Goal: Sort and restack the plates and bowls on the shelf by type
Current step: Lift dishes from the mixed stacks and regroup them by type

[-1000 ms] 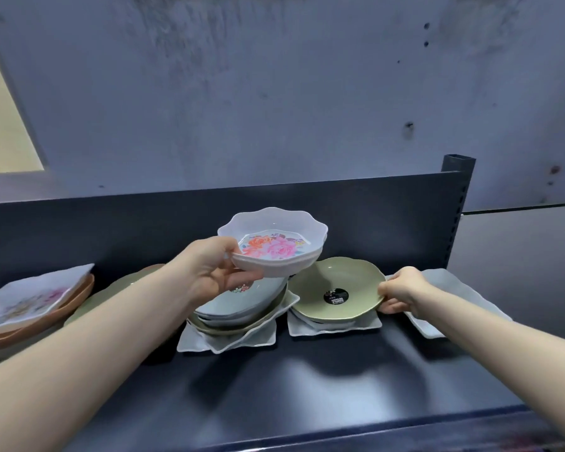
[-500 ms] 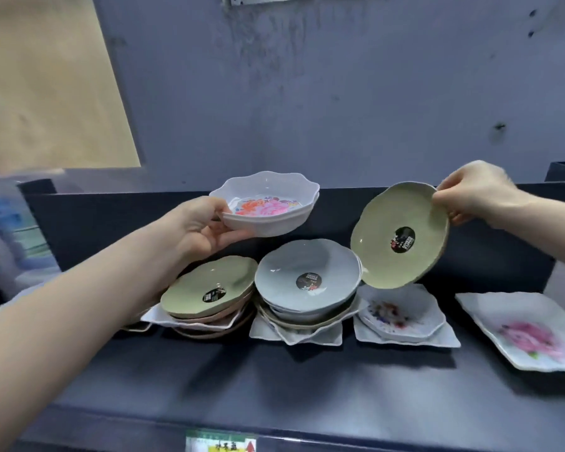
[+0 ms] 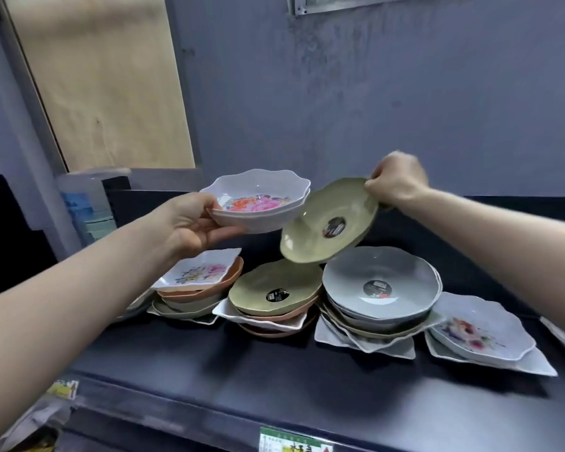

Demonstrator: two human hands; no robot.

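Dish stacks [image 3: 274,295] abreast on shelf [image 3: 274,380]

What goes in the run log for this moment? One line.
left hand: holds floral bowl aloft | right hand: pinches green plate rim, tilted, near green-topped stack | shelf: stacks mixed

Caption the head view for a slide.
Left hand holds floral bowls; right hand tilts a green plate above mixed stacks on the shelf.
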